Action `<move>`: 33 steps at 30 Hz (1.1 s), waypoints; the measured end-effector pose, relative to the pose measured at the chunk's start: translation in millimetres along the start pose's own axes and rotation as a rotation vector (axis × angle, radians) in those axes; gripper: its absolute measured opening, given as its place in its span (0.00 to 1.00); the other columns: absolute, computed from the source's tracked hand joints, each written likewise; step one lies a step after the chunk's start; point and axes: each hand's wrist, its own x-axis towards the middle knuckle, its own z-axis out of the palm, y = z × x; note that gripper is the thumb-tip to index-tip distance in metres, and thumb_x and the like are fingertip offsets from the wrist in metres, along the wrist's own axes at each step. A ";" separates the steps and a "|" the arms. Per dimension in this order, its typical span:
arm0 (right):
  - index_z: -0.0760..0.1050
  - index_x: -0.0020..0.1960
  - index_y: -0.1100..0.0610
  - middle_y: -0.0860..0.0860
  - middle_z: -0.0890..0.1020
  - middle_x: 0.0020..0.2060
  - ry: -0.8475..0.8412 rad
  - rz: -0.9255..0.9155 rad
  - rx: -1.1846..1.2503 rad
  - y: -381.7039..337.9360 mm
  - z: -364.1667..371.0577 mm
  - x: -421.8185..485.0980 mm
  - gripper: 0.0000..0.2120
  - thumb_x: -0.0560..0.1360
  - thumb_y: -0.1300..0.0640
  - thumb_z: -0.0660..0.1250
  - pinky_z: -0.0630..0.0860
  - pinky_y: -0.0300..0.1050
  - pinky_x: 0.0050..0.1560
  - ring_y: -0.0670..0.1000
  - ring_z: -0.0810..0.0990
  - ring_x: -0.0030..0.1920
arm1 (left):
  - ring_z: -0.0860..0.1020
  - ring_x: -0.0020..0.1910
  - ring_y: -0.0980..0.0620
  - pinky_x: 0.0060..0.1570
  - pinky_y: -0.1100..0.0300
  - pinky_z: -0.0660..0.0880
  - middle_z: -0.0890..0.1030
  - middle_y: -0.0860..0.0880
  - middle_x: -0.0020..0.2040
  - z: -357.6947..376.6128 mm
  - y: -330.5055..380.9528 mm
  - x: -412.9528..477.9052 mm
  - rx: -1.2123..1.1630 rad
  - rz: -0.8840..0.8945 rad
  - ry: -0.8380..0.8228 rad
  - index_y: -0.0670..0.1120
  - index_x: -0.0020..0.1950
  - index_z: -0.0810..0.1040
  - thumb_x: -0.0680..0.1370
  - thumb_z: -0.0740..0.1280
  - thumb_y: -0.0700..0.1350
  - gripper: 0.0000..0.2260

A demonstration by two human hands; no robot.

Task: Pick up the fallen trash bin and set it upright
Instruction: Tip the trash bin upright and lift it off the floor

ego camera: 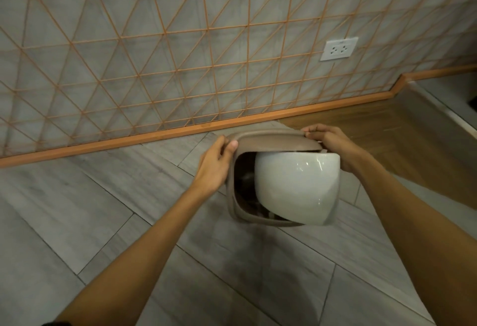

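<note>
A small trash bin (pixel 273 143) with a taupe rim and a glossy white swing lid (pixel 296 186) is held above the grey floor, its top facing me. The lid hangs partly swung, showing the dark inside on the left. My left hand (pixel 215 164) grips the bin's left rim, thumb over the edge. On the upper right corner of the rim, my right hand (pixel 327 142) is wrapped around the edge. The bin's body is hidden behind the lid.
Grey plank floor tiles (pixel 129 209) spread below. A grey wall with an orange triangular grid and orange skirting (pixel 154 136) stands just behind the bin. A white double socket (pixel 338 49) is on the wall. Wooden flooring (pixel 374 129) and a step rise at the right.
</note>
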 end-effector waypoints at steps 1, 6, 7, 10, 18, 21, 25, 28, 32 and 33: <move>0.79 0.47 0.57 0.51 0.80 0.40 -0.006 -0.005 0.023 -4.5 0.8 -0.5 0.08 0.77 0.65 0.62 0.76 0.34 0.32 0.48 0.77 0.39 | 0.82 0.47 0.43 0.37 0.43 0.83 0.80 0.42 0.49 -4.1 3.9 3.1 -0.007 -0.030 -0.004 0.45 0.52 0.71 0.82 0.56 0.57 0.16; 0.79 0.49 0.63 0.55 0.80 0.35 -0.052 -0.058 0.019 -17.7 4.5 -3.2 0.08 0.76 0.63 0.62 0.75 0.38 0.32 0.49 0.78 0.31 | 0.82 0.43 0.47 0.28 0.54 0.81 0.79 0.44 0.48 -22.4 7.8 19.4 -0.016 -0.199 -0.027 0.44 0.55 0.72 0.83 0.55 0.56 0.16; 0.79 0.49 0.64 0.56 0.78 0.34 -0.048 -0.053 0.001 -18.5 6.7 -3.7 0.08 0.75 0.64 0.62 0.73 0.40 0.33 0.51 0.75 0.30 | 0.81 0.43 0.47 0.28 0.54 0.81 0.79 0.44 0.48 -25.2 7.2 21.7 -0.011 -0.215 -0.032 0.45 0.56 0.72 0.83 0.55 0.56 0.15; 0.77 0.49 0.62 0.59 0.74 0.35 -0.013 -0.005 -0.010 -20.1 14.7 -4.1 0.09 0.74 0.64 0.60 0.70 0.42 0.32 0.54 0.72 0.32 | 0.81 0.44 0.46 0.28 0.54 0.80 0.79 0.43 0.52 -29.8 3.1 28.7 0.005 -0.255 -0.017 0.48 0.57 0.72 0.83 0.54 0.56 0.14; 0.79 0.54 0.60 0.51 0.82 0.42 -0.002 0.088 0.110 -20.9 26.5 -1.0 0.12 0.80 0.54 0.61 0.74 0.45 0.38 0.51 0.79 0.41 | 0.79 0.45 0.45 0.36 0.51 0.78 0.79 0.46 0.49 -28.1 5.1 53.4 -0.054 -0.396 0.041 0.43 0.65 0.72 0.84 0.55 0.49 0.15; 0.79 0.53 0.59 0.52 0.82 0.44 0.023 0.106 0.117 -19.4 25.9 -3.3 0.12 0.80 0.55 0.59 0.75 0.45 0.40 0.51 0.79 0.42 | 0.79 0.49 0.43 0.32 0.53 0.78 0.79 0.43 0.58 -26.0 0.8 55.5 -0.052 -0.404 0.040 0.44 0.66 0.72 0.84 0.55 0.48 0.14; 0.79 0.53 0.56 0.54 0.82 0.49 0.042 0.134 0.105 -14.9 28.0 -10.4 0.12 0.81 0.55 0.58 0.76 0.47 0.44 0.53 0.79 0.46 | 0.80 0.53 0.41 0.28 0.54 0.77 0.77 0.41 0.62 -27.5 0.0 49.7 -0.060 -0.403 0.035 0.49 0.70 0.68 0.85 0.53 0.46 0.14; 0.80 0.57 0.57 0.52 0.82 0.49 0.082 0.134 0.124 -9.8 31.9 -15.2 0.13 0.80 0.56 0.59 0.74 0.47 0.45 0.54 0.77 0.47 | 0.81 0.44 0.45 0.25 0.56 0.79 0.78 0.41 0.62 -28.9 -3.5 38.8 -0.119 -0.428 0.014 0.54 0.76 0.61 0.85 0.51 0.45 0.19; 0.80 0.55 0.51 0.47 0.80 0.42 0.199 0.128 0.165 -4.2 37.8 -26.0 0.14 0.79 0.57 0.56 0.71 0.43 0.39 0.50 0.74 0.43 | 0.82 0.46 0.42 0.28 0.54 0.82 0.77 0.39 0.65 -16.2 -8.2 14.7 -0.219 -0.464 0.105 0.56 0.78 0.58 0.85 0.51 0.46 0.21; 0.79 0.55 0.50 0.47 0.79 0.42 0.230 0.134 0.181 -2.8 39.2 -30.1 0.14 0.79 0.56 0.55 0.71 0.44 0.38 0.50 0.73 0.43 | 0.82 0.48 0.40 0.29 0.52 0.83 0.76 0.39 0.66 -10.2 -9.5 7.5 -0.241 -0.472 0.140 0.56 0.78 0.57 0.85 0.51 0.46 0.21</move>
